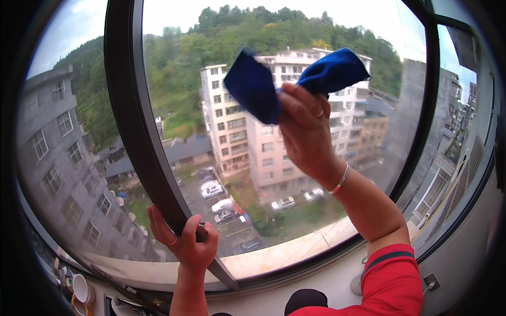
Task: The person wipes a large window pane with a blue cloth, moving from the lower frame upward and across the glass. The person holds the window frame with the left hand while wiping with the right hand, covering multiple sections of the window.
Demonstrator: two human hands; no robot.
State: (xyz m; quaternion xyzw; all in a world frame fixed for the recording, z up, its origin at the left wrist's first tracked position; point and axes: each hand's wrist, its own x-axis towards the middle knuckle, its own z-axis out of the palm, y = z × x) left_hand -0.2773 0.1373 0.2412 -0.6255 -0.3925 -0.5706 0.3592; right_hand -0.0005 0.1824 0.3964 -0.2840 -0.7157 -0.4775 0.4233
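Note:
My right hand (302, 126) is raised before the window glass (178, 91), its fingers closed on the bunched middle of a blue cloth (253, 85). The cloth fans out to both sides of the fingers. I cannot tell whether it touches the pane. Lower down, my left hand (185, 239) grips the dark upright frame (148, 150) of the window near a small handle or latch, with fingers on both sides of the frame. A ring shows on each hand and a bracelet on the right wrist.
Below the window runs a pale sill (257, 296). A white container (81, 288) and other small items stand at the lower left. A wall socket (431, 281) with a plug is at the lower right. Buildings, parked cars and a wooded hill lie outside.

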